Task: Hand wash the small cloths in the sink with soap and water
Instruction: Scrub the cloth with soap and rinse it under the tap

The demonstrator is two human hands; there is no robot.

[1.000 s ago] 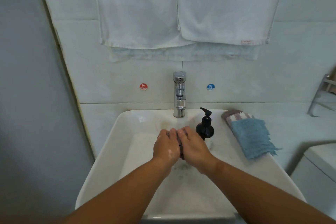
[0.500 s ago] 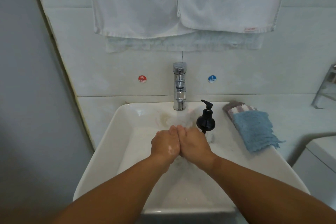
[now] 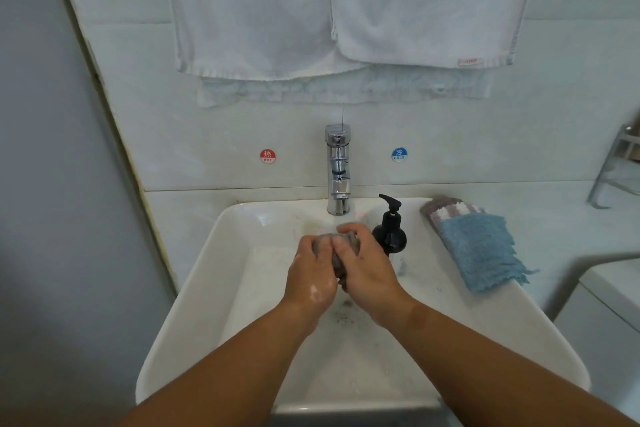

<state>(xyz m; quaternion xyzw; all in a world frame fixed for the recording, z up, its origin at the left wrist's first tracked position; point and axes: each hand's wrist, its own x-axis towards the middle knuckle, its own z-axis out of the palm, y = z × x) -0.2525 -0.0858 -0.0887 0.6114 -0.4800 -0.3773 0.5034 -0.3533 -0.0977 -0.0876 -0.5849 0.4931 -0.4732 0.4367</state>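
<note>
A small grey cloth point(image 3: 337, 262) is being squeezed above the sink point(image 3: 211, 274) between the left hand point(image 3: 311, 279) and the right hand point(image 3: 369, 276), with the fingers point(image 3: 349, 230) clamped round it, probably so that soap is being worked through.

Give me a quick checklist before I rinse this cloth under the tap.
1. Grey cloth gripped by left hand and right hand: ok.
2. Soap worked in, suds on the left hand: ok.
3. Hands over the sink: ok.
4. Tap running, no stream visible: not ok.
5. Right hand clear of the soap bottle, very close: cannot tell.
6. Blue cloth waiting at the sink's right side: ok.
</note>
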